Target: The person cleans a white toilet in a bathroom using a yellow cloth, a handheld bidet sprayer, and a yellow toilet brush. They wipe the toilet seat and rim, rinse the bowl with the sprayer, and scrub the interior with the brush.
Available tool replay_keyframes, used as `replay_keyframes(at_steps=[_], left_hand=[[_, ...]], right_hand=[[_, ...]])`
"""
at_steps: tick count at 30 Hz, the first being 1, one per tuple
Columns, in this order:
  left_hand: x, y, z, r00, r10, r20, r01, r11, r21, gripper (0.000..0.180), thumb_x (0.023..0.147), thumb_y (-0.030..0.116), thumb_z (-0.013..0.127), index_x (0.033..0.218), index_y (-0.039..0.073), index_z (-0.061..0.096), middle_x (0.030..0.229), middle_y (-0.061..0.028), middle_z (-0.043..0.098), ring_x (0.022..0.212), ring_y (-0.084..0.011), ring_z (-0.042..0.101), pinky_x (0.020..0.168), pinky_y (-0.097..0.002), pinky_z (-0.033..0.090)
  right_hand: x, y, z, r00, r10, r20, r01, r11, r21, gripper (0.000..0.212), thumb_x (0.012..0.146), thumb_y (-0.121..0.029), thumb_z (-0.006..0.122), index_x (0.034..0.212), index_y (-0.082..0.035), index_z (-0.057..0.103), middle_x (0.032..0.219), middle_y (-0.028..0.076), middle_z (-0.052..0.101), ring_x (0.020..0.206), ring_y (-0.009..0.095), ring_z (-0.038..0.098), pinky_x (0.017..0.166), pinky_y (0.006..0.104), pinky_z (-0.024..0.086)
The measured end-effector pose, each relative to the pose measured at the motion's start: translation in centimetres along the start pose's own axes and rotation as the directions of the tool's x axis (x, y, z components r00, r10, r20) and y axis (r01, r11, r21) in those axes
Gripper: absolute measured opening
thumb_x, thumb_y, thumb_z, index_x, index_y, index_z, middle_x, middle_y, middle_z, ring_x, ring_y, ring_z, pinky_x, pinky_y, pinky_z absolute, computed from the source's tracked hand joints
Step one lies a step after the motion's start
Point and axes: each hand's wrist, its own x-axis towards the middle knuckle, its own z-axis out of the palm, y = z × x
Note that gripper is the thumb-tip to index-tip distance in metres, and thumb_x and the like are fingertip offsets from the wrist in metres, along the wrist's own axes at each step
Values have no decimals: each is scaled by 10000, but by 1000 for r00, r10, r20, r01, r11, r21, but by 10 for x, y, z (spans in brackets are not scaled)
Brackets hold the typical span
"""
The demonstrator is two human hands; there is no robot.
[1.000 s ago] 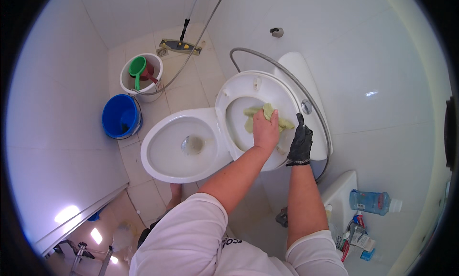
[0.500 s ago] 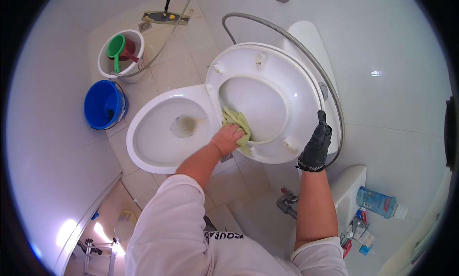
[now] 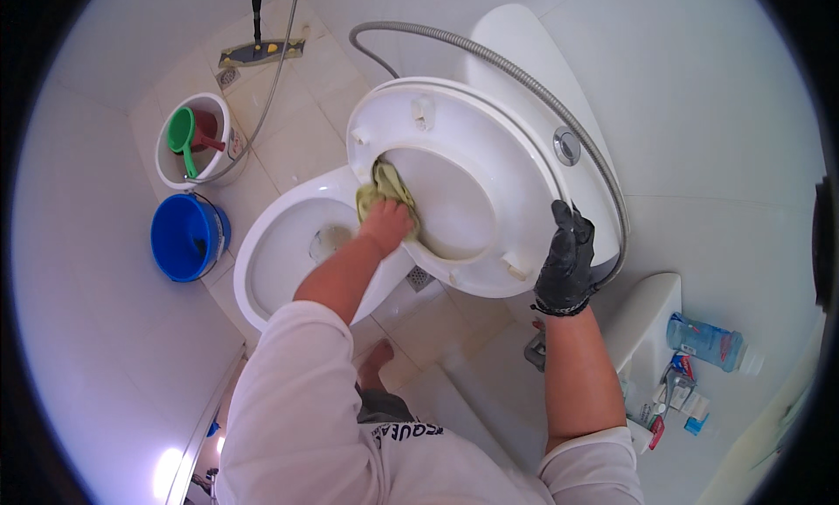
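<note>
- Left hand [image 3: 389,225] is bare, without a glove.
- Right hand [image 3: 566,262] wears a black glove.
- White short-sleeved shirt [image 3: 297,417] with dark lettering.

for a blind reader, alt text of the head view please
The left hand presses a yellow-green cloth on the raised toilet seat, held up by the black-gloved right hand. White and blue buckets stand left.

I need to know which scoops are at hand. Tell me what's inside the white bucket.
The white bucket holds a green scoop with its handle hanging over the rim, and a dark red one beside it. The bucket's bottom is covered by them, so anything else there is hidden.
</note>
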Motion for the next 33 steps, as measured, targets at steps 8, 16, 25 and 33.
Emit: replay_keyframes(at_steps=[8, 16, 25, 33], left_hand=[[-60, 85, 26, 690, -724, -14, 156, 167, -974, 359, 732, 124, 516, 1076, 41, 457, 1067, -148, 484, 985, -291, 471, 867, -388, 375], [-44, -19, 40, 722, -582, 374, -565, -808, -167, 374, 818, 290, 391, 1100, 57, 473, 1103, -109, 509, 1018, -276, 488, 893, -386, 384], [40, -74, 19, 477, -845, 241, -590, -511, -625, 345, 780, 161, 512, 1087, 29, 427, 1027, -102, 516, 907, -229, 520, 819, -322, 413], [60, -86, 52, 250, -951, 182, -74, -206, -976, 359, 714, 121, 546, 1025, -17, 433, 954, -176, 535, 897, -298, 522, 796, -355, 396]], right_hand=[[1, 1, 4, 999, -31, -30, 31, 1000, -3, 329, 816, -296, 486, 964, -18, 581, 980, 140, 562, 909, 248, 530, 813, 339, 397], [-3, 8, -2, 1000, -23, 17, 27, 969, -245, 329, 851, -280, 416, 1034, -53, 568, 1053, 156, 523, 974, 255, 471, 837, 365, 372], [-11, 9, -1, 933, 355, -51, -335, 914, 227, 415, 826, -316, 390, 1046, 18, 499, 1040, 142, 527, 873, 217, 540, 753, 334, 445], [-8, 9, -4, 930, 368, -17, -349, 893, 285, 492, 826, -424, 388, 1085, -13, 465, 1067, 123, 517, 943, 225, 515, 804, 357, 423]])
